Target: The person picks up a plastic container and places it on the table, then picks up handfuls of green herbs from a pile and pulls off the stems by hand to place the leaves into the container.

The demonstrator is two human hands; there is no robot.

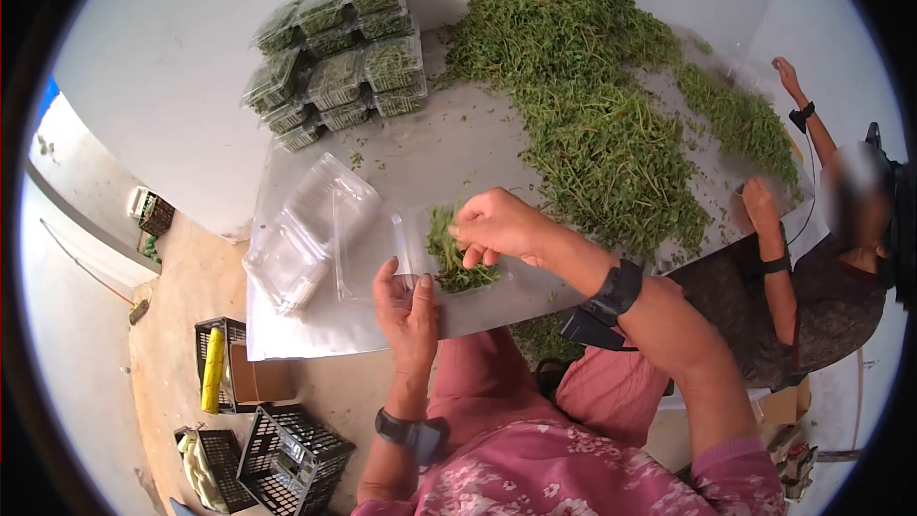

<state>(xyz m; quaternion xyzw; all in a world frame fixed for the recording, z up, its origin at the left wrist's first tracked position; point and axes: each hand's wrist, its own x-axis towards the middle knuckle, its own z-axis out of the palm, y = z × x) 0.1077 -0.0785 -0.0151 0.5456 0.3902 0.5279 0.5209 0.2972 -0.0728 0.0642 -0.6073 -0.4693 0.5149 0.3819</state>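
An open clear plastic container lies on the metal table, with green sprigs in its right half. My right hand is over those sprigs, its fingers pinched on some of the greens. At the container's near edge is my left hand, palm up, fingers apart and curled slightly, with nothing in it. A stack of empty clear containers sits to the left. Behind the right hand spreads a large heap of loose greens.
Filled, closed containers are stacked at the back left against the wall. A co-worker sits at the right end, hands near a smaller strip of greens. Black crates stand on the floor at lower left.
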